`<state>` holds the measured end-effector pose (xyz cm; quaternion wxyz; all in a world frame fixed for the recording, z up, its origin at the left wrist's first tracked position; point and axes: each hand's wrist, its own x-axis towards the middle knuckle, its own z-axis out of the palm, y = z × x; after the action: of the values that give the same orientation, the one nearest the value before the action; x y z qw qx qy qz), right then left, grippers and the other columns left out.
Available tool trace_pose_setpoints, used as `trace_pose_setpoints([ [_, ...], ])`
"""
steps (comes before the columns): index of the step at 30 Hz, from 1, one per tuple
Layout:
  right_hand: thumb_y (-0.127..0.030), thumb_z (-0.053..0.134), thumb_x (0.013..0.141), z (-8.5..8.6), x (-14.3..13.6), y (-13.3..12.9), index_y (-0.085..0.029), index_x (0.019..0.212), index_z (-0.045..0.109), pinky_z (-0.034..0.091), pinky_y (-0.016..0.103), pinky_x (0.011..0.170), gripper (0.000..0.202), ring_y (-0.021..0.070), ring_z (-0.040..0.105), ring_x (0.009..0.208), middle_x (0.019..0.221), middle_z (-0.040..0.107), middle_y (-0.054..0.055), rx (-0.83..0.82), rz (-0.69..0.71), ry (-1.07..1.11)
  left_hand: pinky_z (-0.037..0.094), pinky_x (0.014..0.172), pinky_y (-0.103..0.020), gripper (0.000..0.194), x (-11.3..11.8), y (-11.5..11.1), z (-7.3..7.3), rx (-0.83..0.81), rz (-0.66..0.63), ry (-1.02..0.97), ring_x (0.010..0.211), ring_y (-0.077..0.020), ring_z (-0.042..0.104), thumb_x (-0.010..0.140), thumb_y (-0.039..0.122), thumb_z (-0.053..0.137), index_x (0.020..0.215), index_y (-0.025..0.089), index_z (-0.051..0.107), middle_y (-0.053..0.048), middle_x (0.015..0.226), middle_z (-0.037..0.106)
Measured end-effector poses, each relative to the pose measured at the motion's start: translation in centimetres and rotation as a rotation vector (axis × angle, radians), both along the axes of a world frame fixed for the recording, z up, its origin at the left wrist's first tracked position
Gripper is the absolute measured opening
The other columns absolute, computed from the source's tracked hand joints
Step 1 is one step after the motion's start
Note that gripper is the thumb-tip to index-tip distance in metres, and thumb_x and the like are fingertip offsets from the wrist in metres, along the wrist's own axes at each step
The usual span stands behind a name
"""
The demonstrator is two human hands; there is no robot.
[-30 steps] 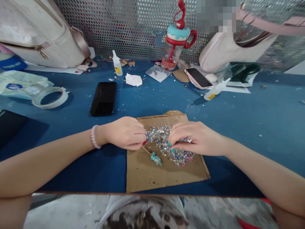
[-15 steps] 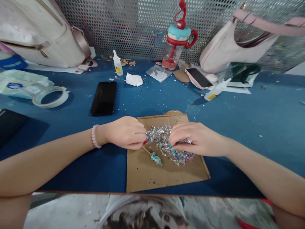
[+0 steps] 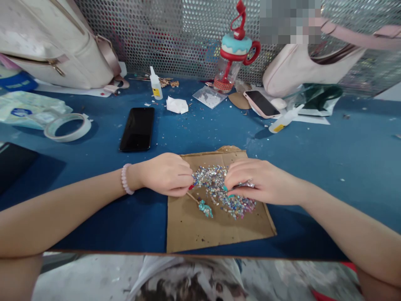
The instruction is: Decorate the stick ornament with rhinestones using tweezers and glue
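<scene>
My left hand (image 3: 171, 175) is closed over the left side of a cardboard sheet (image 3: 188, 234), with a red fingertip or nail showing. From under its fingers comes a thin stick (image 3: 192, 197) with a lumpy turquoise tip (image 3: 205, 208) that has small bits on it. My right hand (image 3: 253, 182) is above a spread of small glittery, multicoloured pieces (image 3: 214, 177), thumb and fingers pinched together. Turquoise shows at those fingertips, but whatever lies between them is hidden.
A black phone (image 3: 138, 128) and a tape roll (image 3: 67, 127) lie on the left. Glue bottles (image 3: 156, 85), a pink-cased phone (image 3: 261, 103) and a red-handled cup (image 3: 230, 62) stand or lie farther back. A backpack (image 3: 69, 50) and a handbag (image 3: 285, 71) rest against the perforated metal screen.
My right hand has shifted very slightly to the right over the glittery pieces. My left hand, the stick and the cardboard look almost unchanged.
</scene>
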<state>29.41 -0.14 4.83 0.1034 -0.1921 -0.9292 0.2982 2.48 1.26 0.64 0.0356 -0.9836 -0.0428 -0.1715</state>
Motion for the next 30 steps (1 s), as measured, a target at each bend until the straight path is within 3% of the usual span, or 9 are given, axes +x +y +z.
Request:
trace_pose_setpoints([
  [30, -0.024, 0.055, 0.093, 0.0, 0.48, 0.32, -0.017, 0.084, 0.064, 0.043, 0.027, 0.074, 0.015, 0.0145, 0.059, 0.077, 0.081, 0.069, 0.002, 0.069, -0.01, 0.033, 0.032, 0.051, -0.029, 0.028, -0.03, -0.03, 0.01, -0.012, 0.007, 0.003, 0.053, -0.0128, 0.046, 0.091, 0.018, 0.039, 0.065, 0.02, 0.051, 0.002, 0.058, 0.054],
])
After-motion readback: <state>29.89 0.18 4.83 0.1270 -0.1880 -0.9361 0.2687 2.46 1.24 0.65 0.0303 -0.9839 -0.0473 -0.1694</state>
